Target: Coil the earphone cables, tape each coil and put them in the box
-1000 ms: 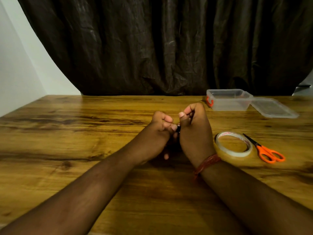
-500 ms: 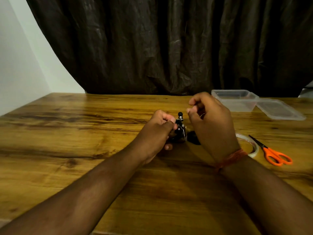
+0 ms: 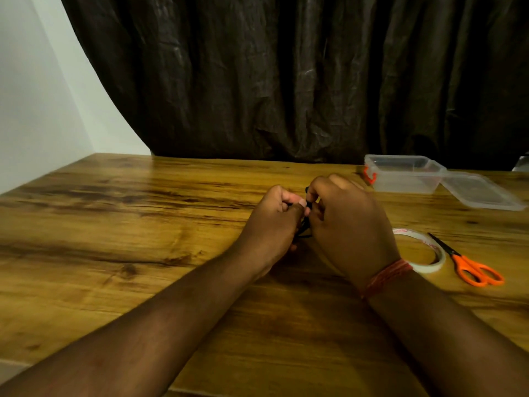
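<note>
Change: my right hand (image 3: 347, 224), which was lifted clear of the bundle half a second ago, is back against my left hand (image 3: 273, 222), and the pair now meet at centre frame.
Left grip: my fingers curl narrow round the black earphone cable (image 3: 305, 224), thumb pressed on top.
Right grip: my thumb and fingertips pinch the same cable from the other side; how much is coiled I cannot tell, since my hands cover most of it.
Cable: only a dark sliver shows in the gap between my hands, just above the wooden table (image 3: 114, 253).
Box: the clear box (image 3: 403, 174) sits open at upper right, with an orange clasp on its left end.
Lid: the clear lid (image 3: 483, 193) lies flat, touching the box's right side.
Tape: the tape roll (image 3: 429, 253) lies at right, partly behind my right wrist.
Scissors: the orange-handled scissors (image 3: 469, 265) lie just right of the tape.
Wrist: a red thread band (image 3: 386, 275) circles my right wrist.
Backdrop: a dark curtain (image 3: 286, 81) hangs behind the table.
</note>
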